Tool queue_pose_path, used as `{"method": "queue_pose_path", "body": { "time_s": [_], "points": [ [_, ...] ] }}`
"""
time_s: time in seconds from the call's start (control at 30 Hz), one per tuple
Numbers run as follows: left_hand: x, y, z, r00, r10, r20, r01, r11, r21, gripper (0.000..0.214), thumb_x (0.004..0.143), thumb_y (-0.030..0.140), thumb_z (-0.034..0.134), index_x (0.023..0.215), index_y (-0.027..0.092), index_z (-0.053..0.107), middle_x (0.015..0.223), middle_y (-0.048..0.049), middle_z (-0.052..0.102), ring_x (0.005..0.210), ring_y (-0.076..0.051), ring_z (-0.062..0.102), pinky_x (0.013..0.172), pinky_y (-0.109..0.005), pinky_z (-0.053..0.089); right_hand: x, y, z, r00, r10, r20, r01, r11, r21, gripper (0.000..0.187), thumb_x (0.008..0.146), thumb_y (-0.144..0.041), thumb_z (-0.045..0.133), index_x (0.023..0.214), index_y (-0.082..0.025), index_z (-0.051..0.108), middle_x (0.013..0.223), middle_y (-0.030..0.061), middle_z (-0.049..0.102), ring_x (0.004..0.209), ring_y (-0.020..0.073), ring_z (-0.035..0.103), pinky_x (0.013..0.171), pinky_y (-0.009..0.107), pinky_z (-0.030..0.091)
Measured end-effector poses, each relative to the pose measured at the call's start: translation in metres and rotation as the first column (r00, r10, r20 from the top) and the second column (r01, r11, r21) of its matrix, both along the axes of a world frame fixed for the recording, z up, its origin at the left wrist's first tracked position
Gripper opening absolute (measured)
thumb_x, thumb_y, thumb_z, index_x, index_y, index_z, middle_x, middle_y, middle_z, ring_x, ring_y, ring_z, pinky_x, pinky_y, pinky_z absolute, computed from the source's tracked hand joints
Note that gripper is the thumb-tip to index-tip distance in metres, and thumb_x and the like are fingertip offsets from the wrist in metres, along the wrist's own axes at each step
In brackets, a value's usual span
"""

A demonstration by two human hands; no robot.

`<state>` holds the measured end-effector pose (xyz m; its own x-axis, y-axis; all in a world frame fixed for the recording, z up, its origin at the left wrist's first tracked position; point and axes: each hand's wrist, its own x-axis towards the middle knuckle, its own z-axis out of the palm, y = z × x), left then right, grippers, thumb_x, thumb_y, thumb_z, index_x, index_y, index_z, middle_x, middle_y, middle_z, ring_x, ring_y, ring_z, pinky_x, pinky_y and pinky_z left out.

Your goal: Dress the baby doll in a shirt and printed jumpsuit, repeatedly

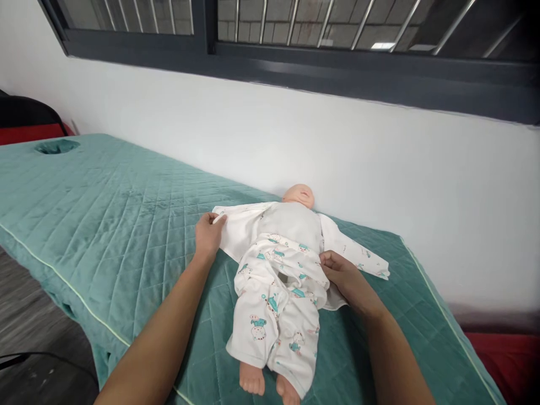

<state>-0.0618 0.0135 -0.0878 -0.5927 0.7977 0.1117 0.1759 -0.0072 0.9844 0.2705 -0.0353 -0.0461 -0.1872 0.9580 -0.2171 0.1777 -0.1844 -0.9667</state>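
Observation:
A baby doll (298, 194) lies on its back, head toward the wall, bare feet toward me. It wears white printed trousers (291, 287) with cartoon figures, and a pale top covers its chest. A white printed baby shirt is spread beneath and beside it, one sleeve (358, 253) stretched out to the right. My left hand (210, 233) pinches the edge of the shirt's left part (236, 228), held out from the doll's side. My right hand (343, 275) is closed at the trousers' hip, fingertips on the cloth; whether it grips trousers or shirt is partly hidden.
Under the doll is a bed with a green quilted cover (126, 225) and a face hole (57, 146) at the far left. A white wall (379, 163) and a dark window frame (270, 70) stand behind. Red items lie at both sides; a black cable (50, 354) crosses the floor.

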Motion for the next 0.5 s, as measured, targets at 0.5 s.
{"method": "queue_pose_path", "body": {
  "time_s": [0.5],
  "points": [
    [0.019, 0.006, -0.001, 0.733, 0.031, -0.679, -0.021, 1.000, 0.023, 0.026, 0.084, 0.023, 0.057, 0.109, 0.019, 0.058, 0.112, -0.0121, 0.058, 0.112, -0.031, 0.050, 0.093, -0.042, 0.040, 0.006, 0.003, -0.010, 0.999, 0.043, -0.014, -0.042, 0.998, 0.044, 0.037, 0.077, -0.052, 0.071, 0.085, -0.021, 0.052, 0.071, -0.0039, 0.054, 0.062, 0.0111, 0.045, 0.057, 0.024, 0.033]
  ]
}}
